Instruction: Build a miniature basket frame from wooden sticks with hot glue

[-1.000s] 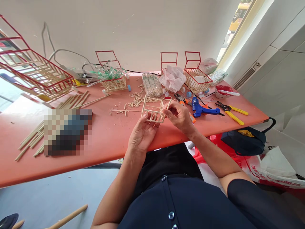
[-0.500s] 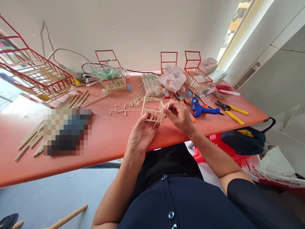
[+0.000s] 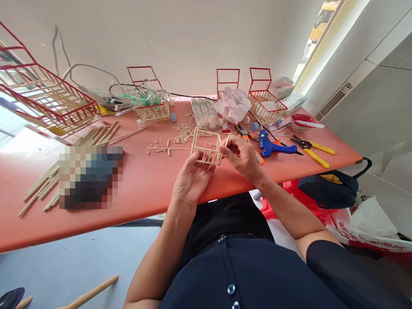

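Observation:
My left hand (image 3: 192, 179) is closed on the lower left part of a small frame (image 3: 209, 163) built from pale wooden sticks, thumb on its near corner. It is held up over the front of the table, tilted. My right hand (image 3: 243, 158) pinches a short wooden stick (image 3: 228, 139) at the frame's right end. Whether this stick is joined to the frame or only touching it, I cannot tell; the fingers hide its lower part. Just right of my right hand lies a blue glue gun (image 3: 273, 148).
Yellow-handled pliers (image 3: 312, 154) and a bowl of red paint (image 3: 301, 123) are on the right. Stick offcuts (image 3: 184, 135) lie behind the frame. Red-trimmed stick baskets (image 3: 152, 112) line the back. Long sticks (image 3: 41, 184) and a blurred-out dark object (image 3: 92, 180) are on the left.
Both hands and the frame stay almost where they were. The view has shifted very slightly.

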{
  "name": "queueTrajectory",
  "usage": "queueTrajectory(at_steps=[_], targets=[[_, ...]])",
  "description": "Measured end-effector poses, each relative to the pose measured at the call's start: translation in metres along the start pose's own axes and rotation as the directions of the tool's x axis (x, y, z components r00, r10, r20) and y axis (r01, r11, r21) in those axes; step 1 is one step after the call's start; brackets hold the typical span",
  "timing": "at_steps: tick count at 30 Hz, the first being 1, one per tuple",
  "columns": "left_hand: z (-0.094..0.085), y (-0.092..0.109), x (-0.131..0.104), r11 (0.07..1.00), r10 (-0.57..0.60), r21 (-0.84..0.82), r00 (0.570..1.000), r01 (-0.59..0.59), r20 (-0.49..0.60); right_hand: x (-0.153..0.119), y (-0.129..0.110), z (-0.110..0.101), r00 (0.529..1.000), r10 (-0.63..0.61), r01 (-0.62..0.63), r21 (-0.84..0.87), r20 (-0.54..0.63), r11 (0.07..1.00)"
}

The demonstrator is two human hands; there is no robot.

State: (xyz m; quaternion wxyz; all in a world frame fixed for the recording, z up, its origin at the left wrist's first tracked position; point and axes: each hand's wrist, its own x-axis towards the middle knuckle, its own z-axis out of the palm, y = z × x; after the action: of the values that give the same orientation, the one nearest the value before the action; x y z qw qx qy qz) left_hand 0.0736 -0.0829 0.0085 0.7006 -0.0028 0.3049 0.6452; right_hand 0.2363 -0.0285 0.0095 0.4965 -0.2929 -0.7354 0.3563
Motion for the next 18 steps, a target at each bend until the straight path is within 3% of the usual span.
queueTrajectory(at_steps=[18], targets=[[-0.0072,-0.0018,0.0056,0.999,0.031,0.041,0.998,-0.033,0.048,-0.0005,0.0013,0.0007,1.0,0.006,-0.006,-0.017,0.001,1.0]])
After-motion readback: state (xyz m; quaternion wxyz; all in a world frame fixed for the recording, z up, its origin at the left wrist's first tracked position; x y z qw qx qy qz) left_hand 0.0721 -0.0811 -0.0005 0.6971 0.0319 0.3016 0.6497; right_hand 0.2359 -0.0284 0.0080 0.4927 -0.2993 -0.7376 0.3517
